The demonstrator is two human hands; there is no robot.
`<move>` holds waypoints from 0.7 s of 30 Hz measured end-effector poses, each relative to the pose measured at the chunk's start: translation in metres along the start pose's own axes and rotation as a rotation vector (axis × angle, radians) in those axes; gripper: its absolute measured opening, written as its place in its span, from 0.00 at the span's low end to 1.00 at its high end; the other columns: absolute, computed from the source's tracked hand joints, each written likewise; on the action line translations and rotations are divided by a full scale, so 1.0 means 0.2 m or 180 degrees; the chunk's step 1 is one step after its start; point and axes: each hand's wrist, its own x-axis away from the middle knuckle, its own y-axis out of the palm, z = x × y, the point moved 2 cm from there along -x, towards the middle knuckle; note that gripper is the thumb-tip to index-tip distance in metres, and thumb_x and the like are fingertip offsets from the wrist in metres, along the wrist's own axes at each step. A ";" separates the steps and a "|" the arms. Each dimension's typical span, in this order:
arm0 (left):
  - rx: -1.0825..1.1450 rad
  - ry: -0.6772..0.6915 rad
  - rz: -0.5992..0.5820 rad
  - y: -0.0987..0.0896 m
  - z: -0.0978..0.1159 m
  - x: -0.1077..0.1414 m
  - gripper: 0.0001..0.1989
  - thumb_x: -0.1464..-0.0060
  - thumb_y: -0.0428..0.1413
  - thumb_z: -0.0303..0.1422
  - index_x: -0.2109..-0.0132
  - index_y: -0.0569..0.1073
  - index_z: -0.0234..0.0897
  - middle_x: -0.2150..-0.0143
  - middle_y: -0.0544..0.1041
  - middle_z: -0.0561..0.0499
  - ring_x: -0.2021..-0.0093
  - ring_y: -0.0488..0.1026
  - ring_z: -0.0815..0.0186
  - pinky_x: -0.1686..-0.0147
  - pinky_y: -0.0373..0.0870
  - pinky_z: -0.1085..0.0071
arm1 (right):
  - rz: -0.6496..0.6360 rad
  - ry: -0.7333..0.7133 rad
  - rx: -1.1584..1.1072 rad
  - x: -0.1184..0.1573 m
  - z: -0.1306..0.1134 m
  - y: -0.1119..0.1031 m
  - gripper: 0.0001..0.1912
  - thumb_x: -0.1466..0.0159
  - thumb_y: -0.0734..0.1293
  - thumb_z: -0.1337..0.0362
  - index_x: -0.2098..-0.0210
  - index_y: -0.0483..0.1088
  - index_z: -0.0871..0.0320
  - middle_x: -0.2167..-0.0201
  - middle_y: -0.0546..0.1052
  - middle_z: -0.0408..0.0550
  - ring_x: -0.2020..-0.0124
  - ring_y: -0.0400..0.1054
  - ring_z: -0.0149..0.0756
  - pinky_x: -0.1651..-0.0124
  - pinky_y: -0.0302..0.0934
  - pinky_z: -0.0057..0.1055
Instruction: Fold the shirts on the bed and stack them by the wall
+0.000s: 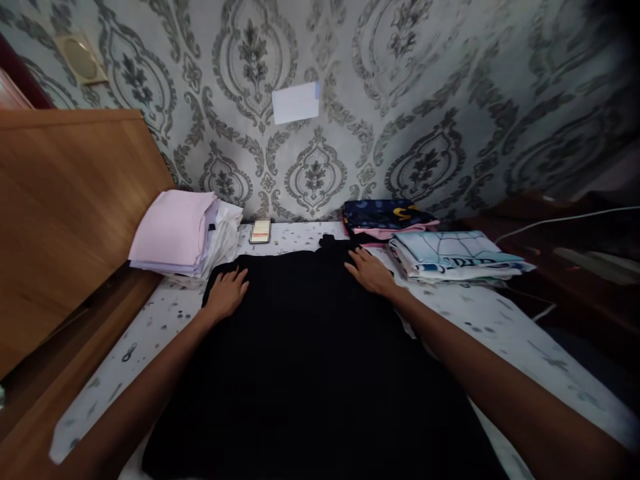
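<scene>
A large black garment point(310, 360) lies spread out in front of me; its exact kind is hard to make out in the dark cloth. On its far left corner rests my left hand point(227, 293), flat with the fingers apart. My right hand point(370, 271) lies flat near the far right corner, fingers spread, touching the cloth. A small bunched bit of black fabric point(330, 241) sticks up at the far edge, just left of my right hand.
Folded pink and white cloths point(175, 230) are stacked at the left by a wooden panel point(75, 193). Dark folded clothes point(380, 215) and a light blue printed stack point(445, 253) lie at the right. A small box point(261, 231) sits near the patterned wall point(315, 167). White printed sheet point(165, 320) lies underneath.
</scene>
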 end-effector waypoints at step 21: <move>0.0521 -0.0252 0.0022 -0.11 -0.08 0.76 0.28 0.36 0.44 0.43 0.34 0.61 0.34 0.29 0.59 0.35 0.30 0.58 0.50 0.36 0.60 0.51 | 0.0232 -0.0150 -0.0168 0.95 -0.29 -0.27 0.26 0.29 0.53 0.55 0.37 0.65 0.56 0.33 0.64 0.60 0.32 0.57 0.53 0.35 0.56 0.54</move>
